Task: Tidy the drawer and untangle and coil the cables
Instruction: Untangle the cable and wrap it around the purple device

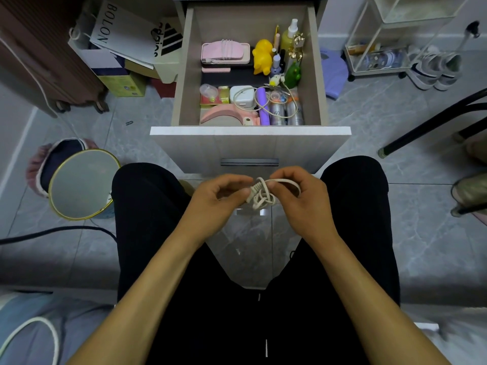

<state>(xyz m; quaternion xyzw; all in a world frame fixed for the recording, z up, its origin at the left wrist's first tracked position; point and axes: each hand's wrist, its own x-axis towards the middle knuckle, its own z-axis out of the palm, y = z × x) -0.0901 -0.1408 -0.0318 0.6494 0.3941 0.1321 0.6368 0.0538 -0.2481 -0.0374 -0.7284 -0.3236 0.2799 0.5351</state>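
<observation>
A seated person in dark trousers works a white cable [259, 197] between both hands, held above the knees and just in front of an open drawer [250, 131]. The left hand [221, 197] pinches the cable's wound end between thumb and fingertips; the right hand [297, 194] has its fingers curled around a loop of the same cable, thumb pressing on the bundle. The cable is bunched into a small knot of overlapping loops, with several tight turns wrapped near the left fingertips.

The drawer stands pulled out from a pale cabinet. Inside, a pink case [225, 51] with a thin cord wound around it lies at the back left. A yellow toy figure [262, 57] stands to its right, beside a spray bottle [289, 35] in the back right corner and a green toy [293, 75] just in front. Toward the front sit a white charger block [241, 96] with a second cable [276, 111] looping loosely over a purple tube [264, 106] and two silver canisters [286, 113].

On the grey tiled floor to the person's left rests a round gold-rimmed mirror [83, 184], with paper bags [123, 30] farther back. A wire rack [395, 35] and white trainers [434, 71] stand to the right.
</observation>
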